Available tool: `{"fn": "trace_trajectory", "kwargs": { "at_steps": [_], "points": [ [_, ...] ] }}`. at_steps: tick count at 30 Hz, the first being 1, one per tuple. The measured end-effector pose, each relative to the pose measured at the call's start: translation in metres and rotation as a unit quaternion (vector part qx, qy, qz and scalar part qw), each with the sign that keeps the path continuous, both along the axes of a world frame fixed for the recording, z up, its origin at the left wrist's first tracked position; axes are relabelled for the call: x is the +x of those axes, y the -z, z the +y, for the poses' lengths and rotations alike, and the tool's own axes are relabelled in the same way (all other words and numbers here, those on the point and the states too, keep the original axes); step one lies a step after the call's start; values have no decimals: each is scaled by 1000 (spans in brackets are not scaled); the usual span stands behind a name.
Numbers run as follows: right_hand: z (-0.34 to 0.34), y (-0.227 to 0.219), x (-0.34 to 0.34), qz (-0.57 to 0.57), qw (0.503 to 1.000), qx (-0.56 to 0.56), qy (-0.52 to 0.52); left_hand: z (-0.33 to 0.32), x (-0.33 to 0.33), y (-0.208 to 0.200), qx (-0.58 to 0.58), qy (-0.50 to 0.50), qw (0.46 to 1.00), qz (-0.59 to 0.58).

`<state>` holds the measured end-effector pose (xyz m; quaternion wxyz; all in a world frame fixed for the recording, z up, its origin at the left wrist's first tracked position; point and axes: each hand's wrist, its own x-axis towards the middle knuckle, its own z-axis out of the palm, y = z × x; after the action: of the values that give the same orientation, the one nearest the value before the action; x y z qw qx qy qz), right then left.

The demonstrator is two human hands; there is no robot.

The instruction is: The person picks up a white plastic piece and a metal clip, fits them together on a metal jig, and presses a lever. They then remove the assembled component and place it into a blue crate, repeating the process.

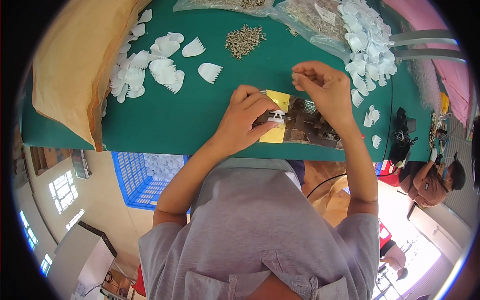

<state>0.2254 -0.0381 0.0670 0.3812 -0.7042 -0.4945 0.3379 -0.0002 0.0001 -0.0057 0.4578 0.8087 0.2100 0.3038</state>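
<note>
At the far left of the green tabletop (165, 125) stands a brown paper sack (80, 65), with a loose cluster of white toothed plastic pieces (131, 77) just beside its right edge; a few more lie apart, nearer the middle. Below the table edge on that side is a blue plastic crate (132, 187) with pale pieces inside. Next comes the left hand (242, 117), its fingers bent and gripping a white plastic part (276, 118): the index finger lies along the upper side, the thumb presses from below, and the part's end sticks out to the right of the fingertips, over a yellow sheet (272, 137). Beyond the hand is a heap of small metal fittings (245, 41). The sheet sits at the left end of a dark metal fixture (305, 122), which runs rightward below the right hand (327, 92). That hand is raised, apart from the white part, thumb and index finger nearly together; whether they pinch anything cannot be told. Farther right lies a large pile of white toothed pieces (367, 40).
</note>
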Motion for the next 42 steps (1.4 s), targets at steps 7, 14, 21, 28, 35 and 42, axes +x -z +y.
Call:
{"fn": "trace_trajectory", "kwargs": {
  "at_steps": [7,14,21,28,35,42],
  "points": [
    [-43,-5,-24,45,998,-5,-39,-1,-1,1,-2,0,1000,-7],
    [-55,-3,-40,-44,998,15,-38,0,1,0,3,-1,1000,-5],
    [-56,0,-45,-139,988,42,-59,0,1,1,3,-4,1000,-9],
    [-56,4,-52,-161,981,98,-48,0,0,2,7,-5,1000,-13],
    [-44,-4,-44,-43,998,-4,-45,0,0,1,13,-1,1000,-12],
    [-23,-11,-21,117,972,-164,-116,-2,3,0,5,-14,1000,-12]
  ]
}}
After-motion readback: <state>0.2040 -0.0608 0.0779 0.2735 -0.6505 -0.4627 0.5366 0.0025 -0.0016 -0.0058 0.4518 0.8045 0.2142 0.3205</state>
